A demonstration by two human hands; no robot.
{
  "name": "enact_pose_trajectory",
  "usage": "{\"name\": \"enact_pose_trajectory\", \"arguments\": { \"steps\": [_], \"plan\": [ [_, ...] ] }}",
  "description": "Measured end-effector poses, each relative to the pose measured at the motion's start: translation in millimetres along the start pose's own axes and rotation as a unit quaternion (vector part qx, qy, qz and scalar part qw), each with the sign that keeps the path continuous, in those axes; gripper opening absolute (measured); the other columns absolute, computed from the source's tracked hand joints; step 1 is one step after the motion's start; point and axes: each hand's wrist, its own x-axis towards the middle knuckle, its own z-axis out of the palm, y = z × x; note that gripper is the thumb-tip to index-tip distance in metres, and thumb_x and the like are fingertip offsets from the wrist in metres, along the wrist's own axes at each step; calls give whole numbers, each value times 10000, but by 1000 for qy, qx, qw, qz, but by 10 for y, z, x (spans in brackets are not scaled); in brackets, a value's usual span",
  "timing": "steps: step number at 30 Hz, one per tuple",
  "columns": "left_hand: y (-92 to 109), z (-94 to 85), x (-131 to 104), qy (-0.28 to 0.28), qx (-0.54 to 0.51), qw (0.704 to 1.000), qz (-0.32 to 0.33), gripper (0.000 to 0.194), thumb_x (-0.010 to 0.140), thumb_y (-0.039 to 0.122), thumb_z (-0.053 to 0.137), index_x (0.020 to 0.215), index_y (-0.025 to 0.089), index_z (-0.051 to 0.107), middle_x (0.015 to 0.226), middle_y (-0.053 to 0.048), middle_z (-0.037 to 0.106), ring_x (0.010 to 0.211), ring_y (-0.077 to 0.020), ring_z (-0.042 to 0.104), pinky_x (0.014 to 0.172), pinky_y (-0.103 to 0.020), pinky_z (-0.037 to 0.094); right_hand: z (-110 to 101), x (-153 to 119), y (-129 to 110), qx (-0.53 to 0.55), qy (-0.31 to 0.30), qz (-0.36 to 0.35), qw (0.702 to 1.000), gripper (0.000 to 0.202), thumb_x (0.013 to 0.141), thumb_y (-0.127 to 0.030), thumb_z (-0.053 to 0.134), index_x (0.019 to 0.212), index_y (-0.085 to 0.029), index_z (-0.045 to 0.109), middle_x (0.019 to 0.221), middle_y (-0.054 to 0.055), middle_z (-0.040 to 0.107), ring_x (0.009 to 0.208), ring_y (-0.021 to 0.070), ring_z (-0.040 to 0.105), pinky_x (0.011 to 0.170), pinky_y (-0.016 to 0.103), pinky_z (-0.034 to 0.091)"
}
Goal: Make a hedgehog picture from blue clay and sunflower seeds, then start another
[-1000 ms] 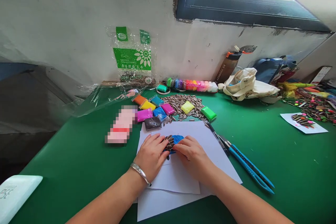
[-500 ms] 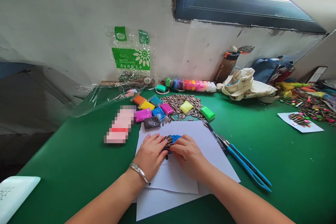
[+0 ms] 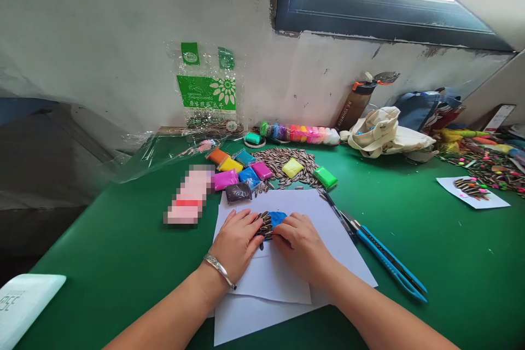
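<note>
A flat piece of blue modelling clay (image 3: 279, 218) lies on white paper (image 3: 283, 279), its left part covered with rows of striped sunflower seeds (image 3: 266, 224). My left hand (image 3: 238, 240) rests at the left side of the piece, fingers stretched out and fingertips touching the seeds. A silver bracelet circles that wrist. At the right edge of the clay is my right hand (image 3: 299, 240), with thumb and fingers bent together in a pinch beside the seeds. What sits between those fingertips is hidden.
Behind the paper are clay packets (image 3: 238, 192) in several colours and a sunflower seed pile (image 3: 279, 161). Blue tweezers (image 3: 391, 265) and a black pen (image 3: 337, 210) lie at the right. A seed-decorated card (image 3: 471, 191) is farther right; a white device (image 3: 28, 306) sits at left.
My right hand has drawn slightly right and down, uncovering more of the seeds and the blue clay. The left hand stays in place. The whole view has shifted a little.
</note>
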Motion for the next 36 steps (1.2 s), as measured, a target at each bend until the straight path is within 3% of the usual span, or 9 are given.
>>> {"name": "enact_pose_trajectory", "arguments": {
  "steps": [25,36],
  "plan": [
    [-37,11,-9,36,-3,999,17,291,848,202,518,1112,137,622,1135,-105,650,1103,-289,556,956,-533,433,21,49,133,-18,15,21,1000,142,807,-152,571,697,-202,646,662,9,603,683,143,482,655,265,303],
    [-29,29,-13,41,13,999,13,290,851,217,515,1111,158,627,1140,-97,647,1096,-286,558,954,-523,434,35,87,113,-24,55,14,998,170,851,-172,519,894,-213,678,768,38,618,743,158,507,699,273,344]
  ]
}}
